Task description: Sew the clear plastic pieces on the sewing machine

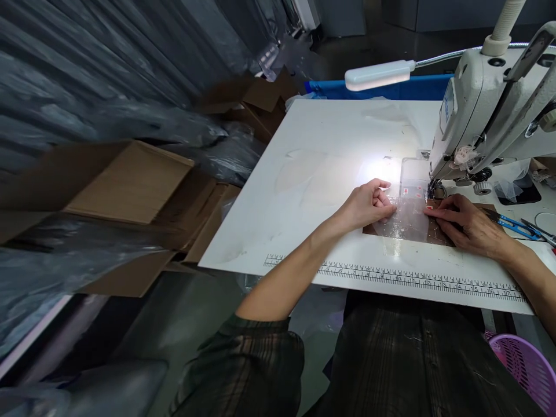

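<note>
A see-through white sheet (pixel 406 217), sheer fabric or thin plastic, lies under the sewing machine's needle area, with small red-and-white marks on it. My left hand (pixel 369 204) has its fingers curled closed at the sheet's left edge, pinching it. My right hand (pixel 467 225) is at the sheet's right edge just in front of the presser foot (pixel 432 189). Its thumb and fingertips come together on the sheet beside a red mark. Beneath the sheet and the right fingers is a flat brown piece (pixel 441 234). The sewing machine (pixel 467 110) stands behind my right hand.
Blue thread snips (pixel 519 227) lie right of my right hand. A lit lamp (pixel 380 75) hangs over the white table (pixel 321 174), which has a printed ruler (pixel 403 279) along its front. Open cardboard boxes (pixel 130 182) stand left; a purple basket (pixel 527 370) is below right.
</note>
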`<action>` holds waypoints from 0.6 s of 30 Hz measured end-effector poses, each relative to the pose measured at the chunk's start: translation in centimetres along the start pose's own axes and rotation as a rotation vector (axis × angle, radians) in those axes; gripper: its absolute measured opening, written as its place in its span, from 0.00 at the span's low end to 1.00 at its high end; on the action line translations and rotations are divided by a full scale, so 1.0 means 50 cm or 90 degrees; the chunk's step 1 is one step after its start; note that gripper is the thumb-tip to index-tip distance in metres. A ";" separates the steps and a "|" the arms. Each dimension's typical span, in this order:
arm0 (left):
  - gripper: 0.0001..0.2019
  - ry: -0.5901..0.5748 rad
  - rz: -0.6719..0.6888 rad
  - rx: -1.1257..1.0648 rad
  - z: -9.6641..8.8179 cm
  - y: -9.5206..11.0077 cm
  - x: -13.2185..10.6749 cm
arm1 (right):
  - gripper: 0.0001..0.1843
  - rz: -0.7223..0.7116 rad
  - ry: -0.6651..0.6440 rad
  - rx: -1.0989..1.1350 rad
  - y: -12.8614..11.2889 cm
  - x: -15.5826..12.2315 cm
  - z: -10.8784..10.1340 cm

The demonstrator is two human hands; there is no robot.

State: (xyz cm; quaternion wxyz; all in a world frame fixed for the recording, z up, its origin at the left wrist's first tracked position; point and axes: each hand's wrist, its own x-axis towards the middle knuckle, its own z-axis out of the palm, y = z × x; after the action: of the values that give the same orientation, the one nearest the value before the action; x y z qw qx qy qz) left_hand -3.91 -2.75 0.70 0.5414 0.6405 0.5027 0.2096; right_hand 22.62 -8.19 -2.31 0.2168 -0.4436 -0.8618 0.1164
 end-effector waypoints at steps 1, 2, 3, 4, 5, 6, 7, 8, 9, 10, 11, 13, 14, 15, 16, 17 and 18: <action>0.27 0.002 0.005 0.010 0.001 0.001 -0.002 | 0.21 0.018 0.005 0.011 -0.001 -0.001 -0.002; 0.27 0.005 0.011 0.019 0.002 0.002 -0.003 | 0.21 0.035 0.008 0.021 -0.002 -0.002 -0.005; 0.27 0.008 0.017 0.026 0.003 0.003 -0.004 | 0.21 0.050 0.008 0.030 -0.005 -0.002 -0.009; 0.26 0.011 0.023 0.031 0.004 0.004 -0.005 | 0.21 0.062 0.005 0.037 -0.008 -0.002 -0.014; 0.25 0.015 0.028 0.036 0.005 0.004 -0.006 | 0.21 0.071 0.001 0.043 -0.011 -0.002 -0.019; 0.24 0.019 0.031 0.041 0.006 0.004 -0.006 | 0.22 0.077 -0.003 0.050 -0.014 -0.002 -0.024; 0.24 0.022 0.031 0.045 0.006 0.005 -0.007 | 0.22 0.079 -0.005 0.059 -0.017 -0.001 -0.028; 0.23 0.025 0.030 0.048 0.006 0.005 -0.008 | 0.22 0.077 -0.006 0.067 -0.019 -0.001 -0.030; 0.22 0.025 0.029 0.051 0.006 0.006 -0.008 | 0.21 0.073 -0.006 0.076 -0.020 -0.002 -0.032; 0.22 0.025 0.028 0.053 0.005 0.006 -0.009 | 0.21 0.070 -0.006 0.085 -0.020 -0.002 -0.032; 0.21 0.024 0.029 0.053 0.004 0.007 -0.010 | 0.20 0.067 -0.004 0.092 -0.020 -0.002 -0.032; 0.21 0.020 0.034 0.054 0.002 0.007 -0.011 | 0.19 0.068 -0.001 0.101 -0.017 -0.004 -0.030; 0.21 0.019 0.037 0.056 0.001 0.007 -0.011 | 0.19 0.070 -0.001 0.103 -0.015 -0.004 -0.030; 0.21 0.018 0.039 0.058 0.000 0.007 -0.011 | 0.19 0.072 0.000 0.103 -0.014 -0.005 -0.029; 0.21 0.017 0.040 0.061 0.000 0.008 -0.011 | 0.19 0.071 0.003 0.102 -0.012 -0.005 -0.029; 0.21 0.017 0.039 0.064 0.000 0.007 -0.010 | 0.19 0.067 0.003 0.099 -0.012 -0.006 -0.029; 0.21 0.019 0.036 0.067 0.000 0.007 -0.009 | 0.19 0.057 0.001 0.094 -0.012 -0.007 -0.030</action>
State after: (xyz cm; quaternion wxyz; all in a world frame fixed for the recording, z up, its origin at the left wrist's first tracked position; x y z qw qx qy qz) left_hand -3.95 -3.12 1.15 0.4931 0.6791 0.5026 0.2075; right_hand 23.08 -8.79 -0.86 0.2446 -0.4645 -0.8298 0.1891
